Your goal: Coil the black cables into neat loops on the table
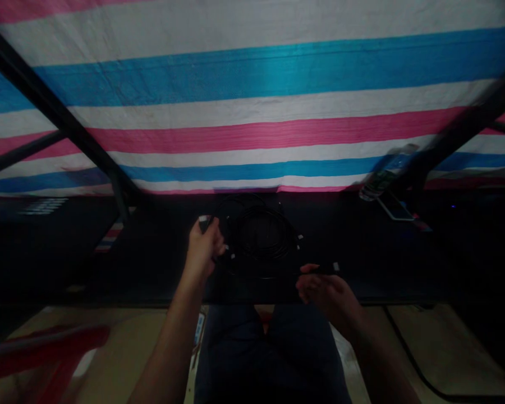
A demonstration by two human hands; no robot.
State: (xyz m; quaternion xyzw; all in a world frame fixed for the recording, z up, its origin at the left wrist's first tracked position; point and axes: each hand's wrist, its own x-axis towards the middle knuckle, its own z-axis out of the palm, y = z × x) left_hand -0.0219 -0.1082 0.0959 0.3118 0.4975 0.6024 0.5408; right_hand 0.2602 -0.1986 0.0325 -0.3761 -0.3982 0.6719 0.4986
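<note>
My left hand (207, 244) is closed round one end of a black cable, and a plug with a pale tip (203, 220) sticks up past the thumb. A thin stretch of the black cable (265, 277) runs low across to my right hand (322, 285). Its fingers are curled on the cable, and another pale-tipped plug (335, 267) points out beyond them to the right. Between and beyond both hands lies a loose coil of black cables (263, 233), with several small pale connector ends around it. The dim light hides the exact plug type.
The black table (164, 275) has its front edge just before my lap. At the back right are a plastic bottle (382, 177) and a phone (395, 206). Dark slanted frame bars (63, 120) stand on both sides, before a striped sheet (252, 132). A red stool (59, 348) is lower left.
</note>
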